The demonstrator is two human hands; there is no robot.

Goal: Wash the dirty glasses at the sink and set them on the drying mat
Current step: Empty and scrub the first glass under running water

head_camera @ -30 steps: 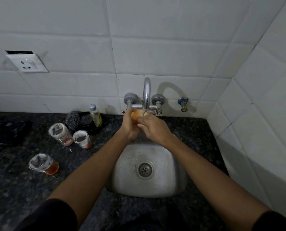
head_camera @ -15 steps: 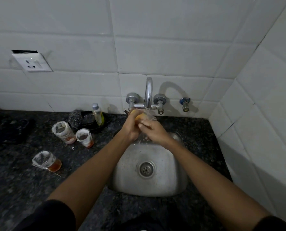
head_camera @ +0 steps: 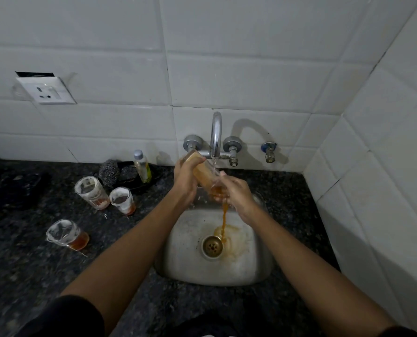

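I hold a dirty glass (head_camera: 204,173) tipped mouth-down over the steel sink (head_camera: 241,261), under the running faucet (head_camera: 216,135). My left hand (head_camera: 185,181) grips its upper body near the base. My right hand (head_camera: 236,193) cups its mouth. Brown liquid streams from the glass into the basin beside the drain (head_camera: 212,245). Three more dirty glasses stand on the counter to the left: a tall one (head_camera: 92,193), a short one (head_camera: 123,200), and a nearer one (head_camera: 66,233) with brown liquid at its bottom.
A steel scrubber (head_camera: 109,171) and a small soap bottle (head_camera: 142,166) sit in a dark dish behind the glasses. A dark object (head_camera: 18,188) lies at the far left of the black granite counter (head_camera: 32,276). The tiled wall holds a socket (head_camera: 46,90) and a spare tap (head_camera: 268,152).
The glass was held upright under the faucet; now it is tilted mouth-down and brown liquid pours into the sink, staining the basin.
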